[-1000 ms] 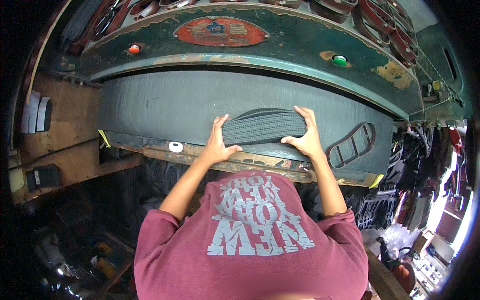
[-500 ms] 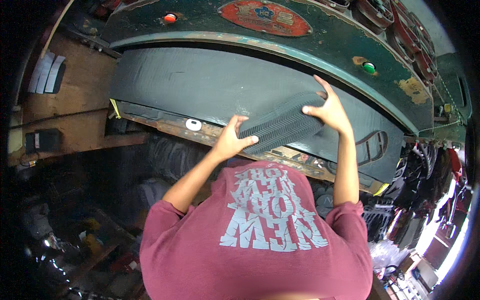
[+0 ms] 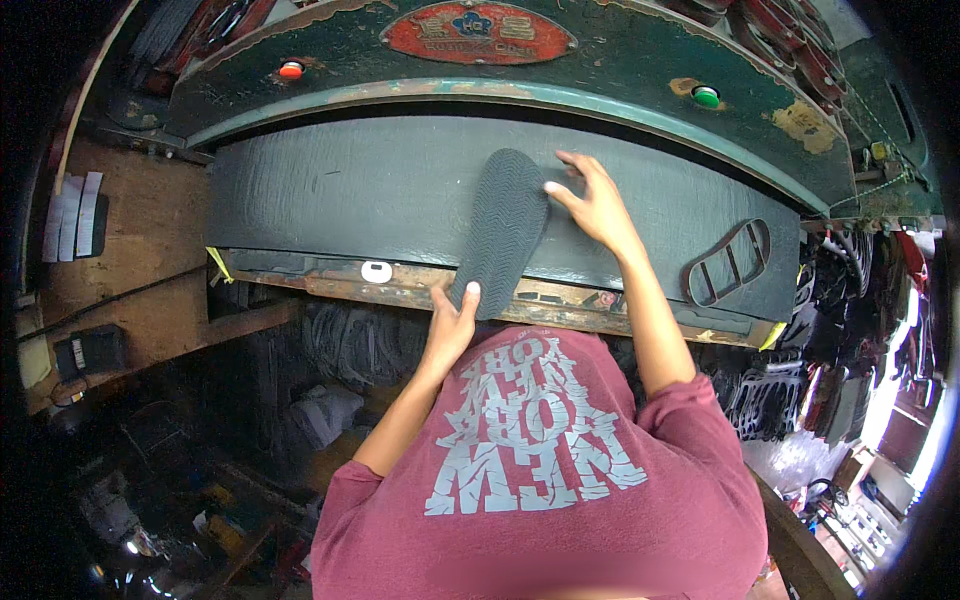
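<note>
A dark grey shoe sole (image 3: 503,225) with a zigzag tread stands out above the machine's grey bed (image 3: 340,180), its long side running away from me. My left hand (image 3: 455,318) pinches its near end, thumb on the tread and fingers underneath. Just right of the sole's far end is my right hand (image 3: 592,205), its fingers apart and curved, with nothing in them. At the right of the bed lies a sole-shaped metal cutting die (image 3: 729,262) with crossbars.
Behind the bed rises a green machine beam (image 3: 620,85) with a red button (image 3: 291,70) and a green button (image 3: 705,97). Along the front runs a worn wooden ledge (image 3: 420,277) with a small white oval object (image 3: 376,272). Several dies and dark cut pieces hang at the right.
The sole has swung from a slanted position held by both hands to nearly pointing away from me. My right hand has let go of it; the left still grips the near end.
</note>
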A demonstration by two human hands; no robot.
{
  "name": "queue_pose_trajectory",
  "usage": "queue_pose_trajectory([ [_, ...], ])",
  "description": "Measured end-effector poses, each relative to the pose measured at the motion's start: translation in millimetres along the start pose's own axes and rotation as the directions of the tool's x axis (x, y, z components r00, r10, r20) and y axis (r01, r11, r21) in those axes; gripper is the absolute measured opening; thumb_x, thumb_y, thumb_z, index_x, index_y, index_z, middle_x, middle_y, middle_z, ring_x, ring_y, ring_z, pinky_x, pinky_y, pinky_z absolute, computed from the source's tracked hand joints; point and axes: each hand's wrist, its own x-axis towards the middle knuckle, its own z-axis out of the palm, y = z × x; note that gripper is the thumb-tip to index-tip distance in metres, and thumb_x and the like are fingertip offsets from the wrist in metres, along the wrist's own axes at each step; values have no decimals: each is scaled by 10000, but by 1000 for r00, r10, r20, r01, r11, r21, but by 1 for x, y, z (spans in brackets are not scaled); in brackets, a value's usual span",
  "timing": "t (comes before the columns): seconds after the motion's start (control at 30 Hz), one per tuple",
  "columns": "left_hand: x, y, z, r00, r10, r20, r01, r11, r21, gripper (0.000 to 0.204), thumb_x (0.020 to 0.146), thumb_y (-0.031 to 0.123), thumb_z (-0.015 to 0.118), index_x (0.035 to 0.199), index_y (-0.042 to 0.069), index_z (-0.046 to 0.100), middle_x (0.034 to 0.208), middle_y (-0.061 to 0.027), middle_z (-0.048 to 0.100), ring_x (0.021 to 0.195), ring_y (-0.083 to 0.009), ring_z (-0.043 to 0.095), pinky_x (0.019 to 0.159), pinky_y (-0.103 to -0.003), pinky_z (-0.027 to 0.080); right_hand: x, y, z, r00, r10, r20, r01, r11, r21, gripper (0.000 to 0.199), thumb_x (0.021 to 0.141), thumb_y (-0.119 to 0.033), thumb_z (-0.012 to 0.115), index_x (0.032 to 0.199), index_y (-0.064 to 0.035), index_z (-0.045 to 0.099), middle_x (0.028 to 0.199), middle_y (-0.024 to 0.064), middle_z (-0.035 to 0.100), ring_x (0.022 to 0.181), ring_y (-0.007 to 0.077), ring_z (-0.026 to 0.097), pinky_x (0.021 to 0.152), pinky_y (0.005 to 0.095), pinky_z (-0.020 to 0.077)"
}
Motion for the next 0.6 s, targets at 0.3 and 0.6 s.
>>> queue_pose_trajectory([
  [0.3, 3, 62, 19, 874, 406, 268, -468, 549, 693, 935, 838, 304, 799, 1525, -63, 282, 1494, -417, 358, 1406, -533, 385, 1158, -533, 353, -91, 35, 6, 957, 289, 1, -247, 816, 523, 520, 904, -6, 710, 1395, 5, 538, 1291, 141, 613, 1122, 172, 602, 977, 312, 497],
  [0.6, 41, 78, -31, 833, 548, 75, -445, 583, 680, 727, 869, 230, 714, 1452, -56, 388, 1394, -393, 479, 1302, -489, 502, 1092, -528, 407, -101, 71, 12, 928, 368, -48, -243, 702, 670, 480, 945, -26, 671, 1395, 19, 512, 1267, 126, 606, 1097, 152, 606, 959, 306, 518],
])
